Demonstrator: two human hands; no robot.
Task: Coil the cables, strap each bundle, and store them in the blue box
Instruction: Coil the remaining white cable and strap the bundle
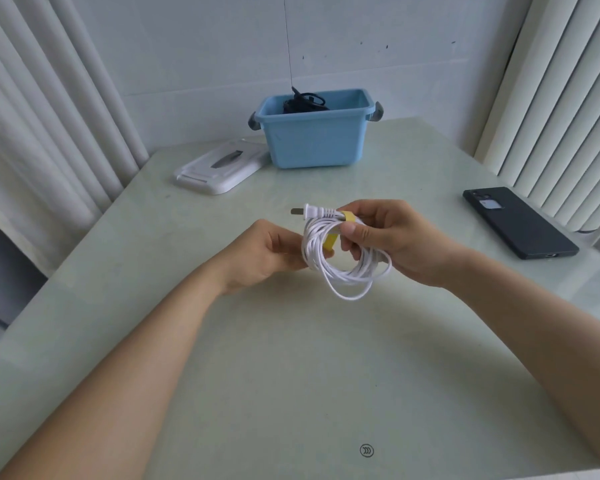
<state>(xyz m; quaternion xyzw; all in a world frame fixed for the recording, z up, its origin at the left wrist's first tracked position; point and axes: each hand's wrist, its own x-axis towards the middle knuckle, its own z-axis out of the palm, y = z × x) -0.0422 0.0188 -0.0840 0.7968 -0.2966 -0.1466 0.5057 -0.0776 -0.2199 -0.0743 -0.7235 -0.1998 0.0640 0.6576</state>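
Could not see most of the left hand's (264, 254) fingertips: curled in behind the white cable (343, 271), gripping the coil's left side by the lower end of the yellow strap (331, 240), only one tip showing there. Could not judge the strap fastened or loose; saw it wrapped over the top of the bundle just right of the plug (310, 212), then running down across the loops. Found the right hand (395, 244) curled round the coil's right side, thumb pressed onto the strap, fingers bunched close together through the loops. Held the bundle in the air above the middle of the table (291, 375), well apart from the blue box (312, 140). Made out only a dark tangle of black cable (303, 102) inside the box, mostly hidden by its near wall. Lost both forearms past the near edge of the view.

Noted a pale green, glossy tabletop with a small round mark (367, 450) near its near edge. Saw the box at the far edge, before a white wall (205, 46), and a white lid (219, 168) lying flat just left of it; touching or not, could not tell. Found a dark phone (518, 221) lying back-up at the right. Noted pale pleated curtains (49, 116) on both sides
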